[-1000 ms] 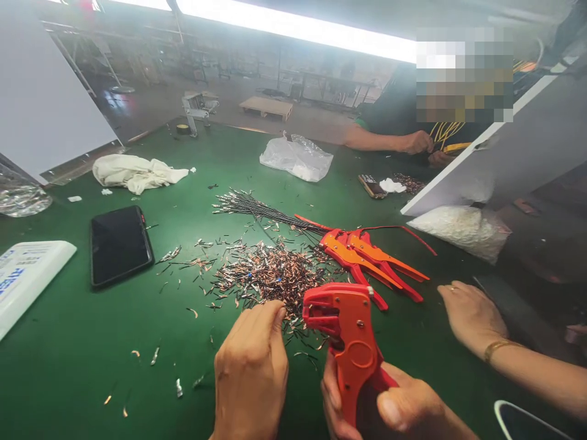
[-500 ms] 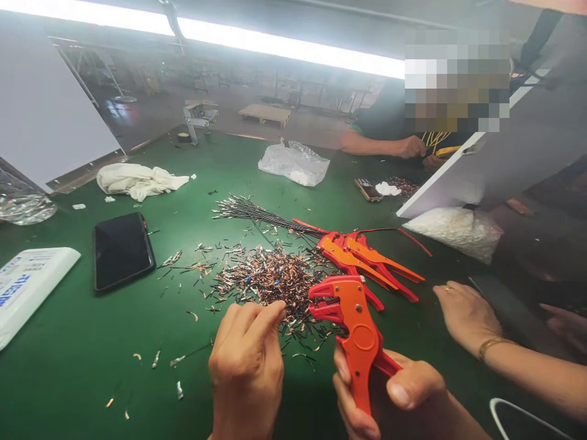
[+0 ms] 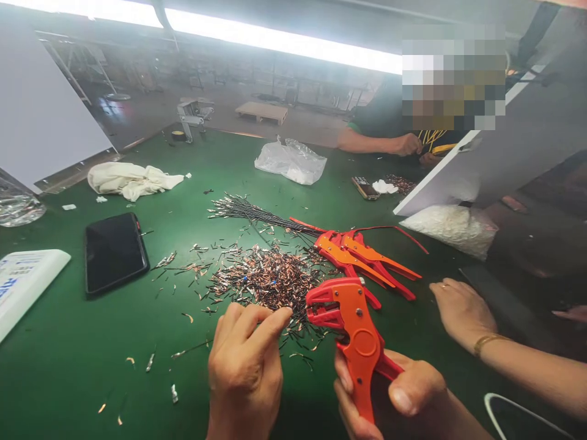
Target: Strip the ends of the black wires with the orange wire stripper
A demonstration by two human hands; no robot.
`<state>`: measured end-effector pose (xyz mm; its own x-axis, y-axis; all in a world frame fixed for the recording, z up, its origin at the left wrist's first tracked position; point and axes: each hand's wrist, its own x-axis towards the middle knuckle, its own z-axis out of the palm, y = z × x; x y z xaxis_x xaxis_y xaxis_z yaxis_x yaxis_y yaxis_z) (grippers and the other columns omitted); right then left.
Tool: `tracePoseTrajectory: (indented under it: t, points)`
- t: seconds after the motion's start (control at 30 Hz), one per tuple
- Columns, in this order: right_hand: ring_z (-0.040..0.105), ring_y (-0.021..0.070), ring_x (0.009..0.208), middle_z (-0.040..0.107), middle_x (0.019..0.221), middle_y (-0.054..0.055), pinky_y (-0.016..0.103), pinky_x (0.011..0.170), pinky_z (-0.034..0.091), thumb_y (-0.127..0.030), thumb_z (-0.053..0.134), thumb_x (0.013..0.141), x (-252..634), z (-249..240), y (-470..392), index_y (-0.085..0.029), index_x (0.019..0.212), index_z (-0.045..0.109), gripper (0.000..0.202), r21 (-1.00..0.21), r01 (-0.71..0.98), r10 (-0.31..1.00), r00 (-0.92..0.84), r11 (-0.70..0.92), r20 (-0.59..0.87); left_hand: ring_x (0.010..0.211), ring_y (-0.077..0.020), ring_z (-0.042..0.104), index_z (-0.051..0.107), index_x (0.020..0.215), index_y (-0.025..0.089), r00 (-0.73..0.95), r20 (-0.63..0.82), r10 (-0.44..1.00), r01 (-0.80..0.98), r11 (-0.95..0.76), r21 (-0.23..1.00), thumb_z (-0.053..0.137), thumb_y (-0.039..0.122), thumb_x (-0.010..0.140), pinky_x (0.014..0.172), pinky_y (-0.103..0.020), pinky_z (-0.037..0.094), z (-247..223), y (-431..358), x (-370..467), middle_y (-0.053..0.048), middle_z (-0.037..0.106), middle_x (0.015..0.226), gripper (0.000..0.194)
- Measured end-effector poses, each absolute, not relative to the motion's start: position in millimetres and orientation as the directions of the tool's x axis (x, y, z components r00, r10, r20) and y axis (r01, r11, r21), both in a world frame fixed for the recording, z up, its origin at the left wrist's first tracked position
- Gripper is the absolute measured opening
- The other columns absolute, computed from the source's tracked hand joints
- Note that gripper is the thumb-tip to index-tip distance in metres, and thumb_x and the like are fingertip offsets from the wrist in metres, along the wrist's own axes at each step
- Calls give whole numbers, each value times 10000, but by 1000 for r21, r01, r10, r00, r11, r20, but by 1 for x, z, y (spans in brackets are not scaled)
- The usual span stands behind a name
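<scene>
In my right hand [image 3: 408, 385] is an orange and red wire stripper [image 3: 364, 342], its handles in my grasp and its jaws pointing left, parted. My left hand [image 3: 247, 366] is closed in a pinch just left of those jaws, and whatever its fingertips hold is too small or hidden to make out. Behind both hands lies a pile of short black and copper wire scraps [image 3: 275, 275]. Beyond the pile rests a bundle of black wires [image 3: 257, 214] with metal-tipped ends. Two more wire strippers [image 3: 367, 253] lie to its right.
A black phone [image 3: 116, 253] and a white box [image 3: 27, 284] lie at left. Farther back are a cream cloth [image 3: 132, 180] and a clear plastic bag [image 3: 291, 160]. A co-worker's hand [image 3: 463, 308] rests at right; another person's hands [image 3: 408, 145] hold yellow wires across the table.
My left fingertips have moved slightly right, closer to the wire stripper's jaws. The whole view has shifted a little, so the table things sit farther left. My right hand keeps its grip.
</scene>
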<state>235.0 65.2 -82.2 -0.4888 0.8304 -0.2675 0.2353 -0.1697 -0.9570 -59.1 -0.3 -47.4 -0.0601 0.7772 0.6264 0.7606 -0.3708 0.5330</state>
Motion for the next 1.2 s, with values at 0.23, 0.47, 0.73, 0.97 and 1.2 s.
tracePoseTrajectory:
  t: [0.23,0.47,0.73,0.97,1.2]
  points:
    - [472,177,508,631,619,55,382,594,294,-430,666,527,159,-65,22,-238,925,708,444,-532,-136,343,-886,-836,-312,760,-151,471,639,1098,219,52,608,792,775,-416,475,568,-29,855,669,-284,387,-51,0,-66,-5,629,822,355]
    - [507,194,541,694,680,68,372,597,285,-440,682,535,169,-64,28,-231,887,717,411,-561,-49,323,-857,-826,-401,772,-160,458,632,1108,222,72,592,803,756,-431,492,542,-34,866,667,-297,378,-50,-3,-66,-12,635,841,364]
    - [454,168,440,616,542,43,364,534,287,-468,678,577,167,-62,26,-239,815,674,331,-570,-70,360,-836,-819,-414,755,-155,438,640,1079,204,102,593,799,779,-434,452,551,-52,846,662,-296,364,-50,0,-71,-7,642,828,357]
    - [414,163,406,542,487,25,357,499,267,-520,696,616,161,-60,26,-257,784,638,318,-619,-79,412,-810,-782,-418,748,-158,453,647,1071,212,56,560,827,781,-386,491,576,-9,863,655,-301,370,-51,-2,-71,-1,653,815,311]
    - [387,144,371,485,424,3,319,446,225,-527,693,613,149,-70,11,-273,747,645,292,-623,-190,527,-741,-759,-416,717,-151,493,635,1029,208,-35,545,838,767,-327,552,601,49,876,655,-283,416,-49,0,-66,8,634,759,224]
